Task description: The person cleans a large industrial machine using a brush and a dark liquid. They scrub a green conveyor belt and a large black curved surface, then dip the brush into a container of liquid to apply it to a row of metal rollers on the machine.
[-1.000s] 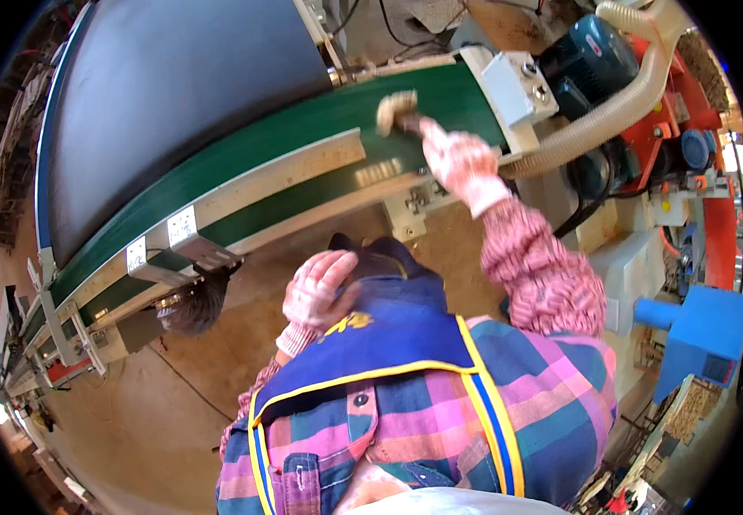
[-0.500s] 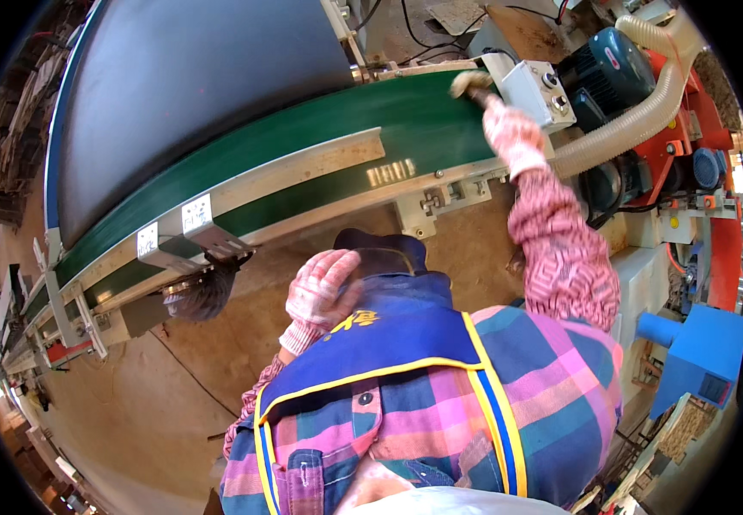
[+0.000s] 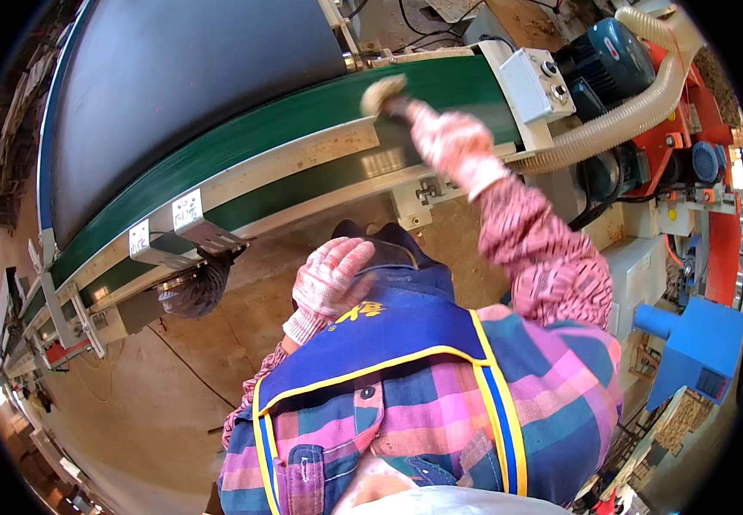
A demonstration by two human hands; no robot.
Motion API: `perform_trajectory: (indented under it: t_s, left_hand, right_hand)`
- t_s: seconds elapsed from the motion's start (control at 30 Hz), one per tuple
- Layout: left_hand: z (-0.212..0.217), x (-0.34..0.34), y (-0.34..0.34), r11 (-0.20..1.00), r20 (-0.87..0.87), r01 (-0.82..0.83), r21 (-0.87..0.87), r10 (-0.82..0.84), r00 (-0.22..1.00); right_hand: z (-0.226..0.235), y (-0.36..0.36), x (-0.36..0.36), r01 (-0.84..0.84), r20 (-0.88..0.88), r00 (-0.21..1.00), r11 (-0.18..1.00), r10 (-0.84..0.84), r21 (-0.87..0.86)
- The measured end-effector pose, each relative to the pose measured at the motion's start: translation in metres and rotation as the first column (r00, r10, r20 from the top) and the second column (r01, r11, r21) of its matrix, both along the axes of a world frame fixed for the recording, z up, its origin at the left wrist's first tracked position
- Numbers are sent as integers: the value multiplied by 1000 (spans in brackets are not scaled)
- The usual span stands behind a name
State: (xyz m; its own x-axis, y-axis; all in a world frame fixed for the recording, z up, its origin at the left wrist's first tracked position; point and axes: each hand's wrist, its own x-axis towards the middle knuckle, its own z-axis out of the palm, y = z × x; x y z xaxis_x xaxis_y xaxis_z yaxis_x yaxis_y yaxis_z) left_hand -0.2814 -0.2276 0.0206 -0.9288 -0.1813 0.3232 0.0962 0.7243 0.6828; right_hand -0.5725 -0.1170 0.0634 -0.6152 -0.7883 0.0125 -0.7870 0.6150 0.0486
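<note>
My right hand [image 3: 451,140], in a pinkish knit glove, is closed around the dark handle of a brush [image 3: 382,94] with a pale, fluffy head. The brush head is over the green conveyor belt [image 3: 449,81], just past the end of a long metal guide rail [image 3: 303,150]. Whether the bristles touch the belt, I cannot tell. My left hand [image 3: 330,279], gloved likewise, lies against the front of my dark blue apron [image 3: 371,343] with its fingers stretched out and nothing visible in it.
A wide dark belt [image 3: 191,77] adjoins the green one beyond it. A white control box [image 3: 536,86], a teal motor [image 3: 616,56] and a ribbed hose [image 3: 612,142] stand at the right end. Metal brackets [image 3: 187,223] stick out toward me, and a blue box [image 3: 697,352] stands at right.
My right hand has swept left along the green belt with the brush, away from the control box. The left hand has shifted slightly and stays at the apron.
</note>
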Motion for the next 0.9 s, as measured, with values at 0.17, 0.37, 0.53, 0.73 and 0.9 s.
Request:
perform_trajectory:
  t_s: [0.17, 0.37, 0.53, 0.73, 0.9]
  left_hand:
    - [-7, 12, -3, 992, 21, -126, 22, 126, 992]
    - [1, -7, -2, 1000, -6, 16, -11, -16, 1000]
    - [-13, 2, -5, 995, 38, -90, 48, 88, 995]
    - [1, -18, -1, 996, 12, 88, -3, -88, 996]
    - [-17, -17, -1, 999, -11, 35, 37, -35, 999]
  right_hand:
    - [31, 29, -61, 436, 145, 867, 866, -477, 244]
    - [-6, 22, -60, 344, -24, 939, 928, -344, 140]
    - [12, 25, -39, 246, 89, 957, 936, -276, 253]
    - [-16, 41, -100, 395, -3, 919, 919, -395, 18]
    - [4, 23, -21, 254, 52, 964, 961, -261, 110]
